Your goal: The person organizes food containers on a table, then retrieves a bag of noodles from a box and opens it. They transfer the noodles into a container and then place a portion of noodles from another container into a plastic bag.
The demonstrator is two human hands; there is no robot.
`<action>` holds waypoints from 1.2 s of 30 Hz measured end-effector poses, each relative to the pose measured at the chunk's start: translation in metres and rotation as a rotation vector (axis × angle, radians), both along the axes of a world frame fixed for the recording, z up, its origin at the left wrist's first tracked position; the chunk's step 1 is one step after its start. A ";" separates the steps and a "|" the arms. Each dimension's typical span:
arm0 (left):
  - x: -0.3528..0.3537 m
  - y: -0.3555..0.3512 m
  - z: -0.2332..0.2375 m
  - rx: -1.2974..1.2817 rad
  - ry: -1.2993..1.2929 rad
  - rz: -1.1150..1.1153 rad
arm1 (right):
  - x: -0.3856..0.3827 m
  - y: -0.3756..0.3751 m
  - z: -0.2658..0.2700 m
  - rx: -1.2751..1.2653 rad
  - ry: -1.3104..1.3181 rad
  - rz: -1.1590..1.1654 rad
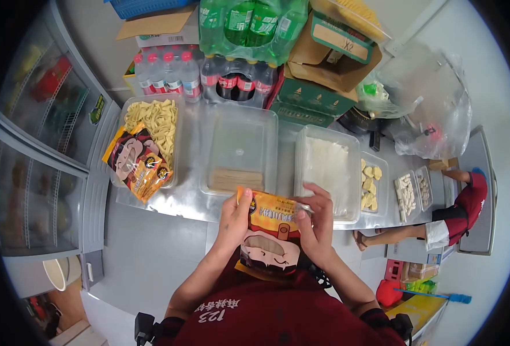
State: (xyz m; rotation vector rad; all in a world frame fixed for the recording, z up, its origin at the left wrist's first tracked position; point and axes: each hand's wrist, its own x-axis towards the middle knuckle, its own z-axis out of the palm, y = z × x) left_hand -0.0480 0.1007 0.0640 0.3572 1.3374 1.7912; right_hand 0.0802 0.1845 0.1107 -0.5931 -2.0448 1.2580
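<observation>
An orange and dark red printed food packet (271, 233) with a cartoon face is held upright in front of my body. My left hand (233, 224) grips its left edge, thumb on the front. My right hand (317, 228) pinches its upper right corner. Just beyond the packet, a clear plastic tub (240, 135) holds a low stack of light brown strips (236, 179) at its near end. To the left, similar orange packets (139, 161) lie over pale thick noodles (157, 121) in another tub.
On the metal counter (191, 207) at right stand stacked lidded tubs (330, 167) and a tub of yellow pieces (370, 184). Bottle packs (237, 81) and cardboard boxes (318, 92) line the back. A glass-door fridge (47, 132) stands left; another person (462, 207) is at right.
</observation>
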 end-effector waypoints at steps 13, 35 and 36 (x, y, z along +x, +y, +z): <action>-0.019 -0.037 -0.024 -0.111 -0.078 -0.090 | -0.018 0.007 0.007 -0.076 -0.535 0.379; -0.010 -0.092 -0.062 -0.075 -0.131 -0.300 | 0.046 0.014 -0.037 -0.926 -0.122 -0.148; -0.014 -0.088 -0.052 -0.016 -0.150 -0.267 | 0.043 0.019 -0.037 -0.946 0.012 -0.178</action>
